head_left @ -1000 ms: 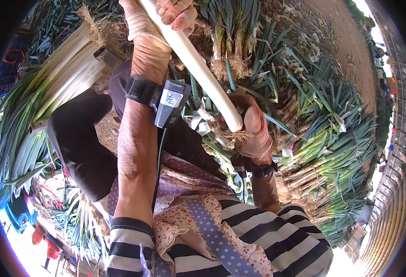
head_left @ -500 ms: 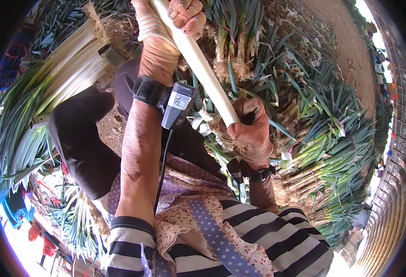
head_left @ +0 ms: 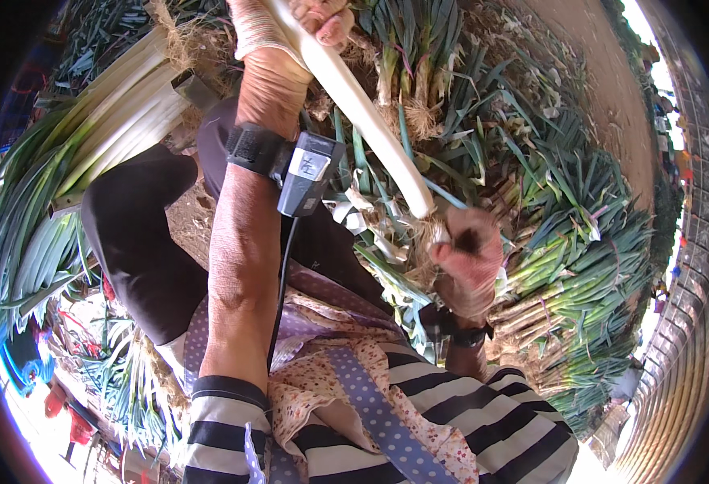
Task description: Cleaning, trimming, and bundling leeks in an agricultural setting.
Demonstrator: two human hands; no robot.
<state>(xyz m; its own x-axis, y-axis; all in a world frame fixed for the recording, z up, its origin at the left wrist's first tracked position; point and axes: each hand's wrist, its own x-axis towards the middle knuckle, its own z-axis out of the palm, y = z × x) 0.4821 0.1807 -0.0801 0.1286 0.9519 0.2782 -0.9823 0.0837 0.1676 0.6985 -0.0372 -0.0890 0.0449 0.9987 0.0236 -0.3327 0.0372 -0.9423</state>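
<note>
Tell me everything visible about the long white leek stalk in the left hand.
The long, smooth, white leek stalk is gently curved, slanting down rightward to frayed tan roots. The fabric-wrapped left hand grips it; the picture's upper edge cuts off the rest. The right hand is beside the roots, contact unclear.

Green onions [head_left: 580, 274] in quantity, a strip of bare earth [head_left: 612, 105] beyond.
At left, a stack of pale stalks [head_left: 116, 113], roots toward the upper right, leaves spilling lower left, with a metal support [head_left: 65, 203] at its edge; at top centre, an upright-looking bundle [head_left: 415, 56], roots nearest; across the middle right, loose leaves [head_left: 483, 153] and scraps; at far right, a tan ribbed wall [head_left: 673, 403], bowed by the lens; at lower left, another leafy pile [head_left: 140, 379], near blue plastic [head_left: 19, 367] and a blurred red object [head_left: 80, 427].
</note>
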